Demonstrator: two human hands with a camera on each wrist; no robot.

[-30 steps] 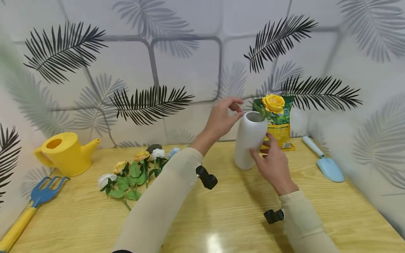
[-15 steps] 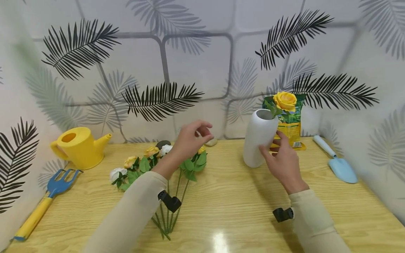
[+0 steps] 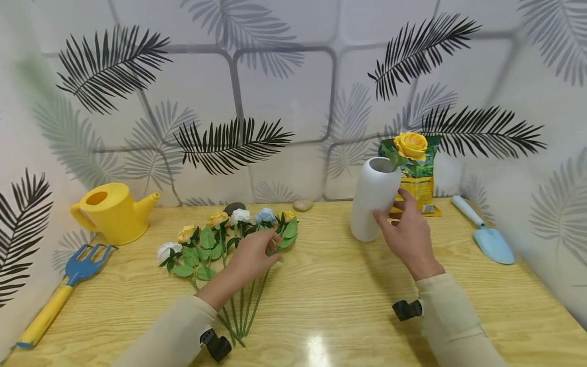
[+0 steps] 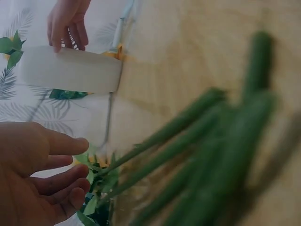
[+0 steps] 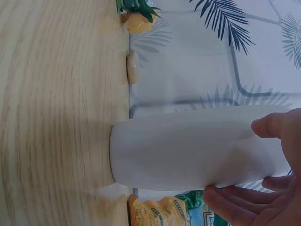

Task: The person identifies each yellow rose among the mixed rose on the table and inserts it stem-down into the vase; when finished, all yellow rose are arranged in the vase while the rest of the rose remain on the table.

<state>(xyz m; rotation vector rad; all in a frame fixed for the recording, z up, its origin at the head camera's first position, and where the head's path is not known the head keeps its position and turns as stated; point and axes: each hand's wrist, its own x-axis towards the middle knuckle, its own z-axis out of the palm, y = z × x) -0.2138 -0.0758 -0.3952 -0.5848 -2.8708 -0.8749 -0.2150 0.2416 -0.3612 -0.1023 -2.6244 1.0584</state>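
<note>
Fingers (image 3: 384, 223) around smooth white cylindrical vase (image 3: 372, 206)

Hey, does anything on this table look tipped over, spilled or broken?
Nothing stands out. The white vase stands upright with one yellow rose in it, steadied by the right hand; no spill shows.

On the pale wooden table (image 3: 348, 300), the tall white ceramic vase (image 3: 373, 200) stands right of the bunch of artificial roses (image 3: 229, 232), a yellow rose (image 3: 410, 145) in it. The yellow plastic watering can (image 3: 112, 211) sits far left; the light-blue trowel (image 3: 486, 235) lies far right.
</note>
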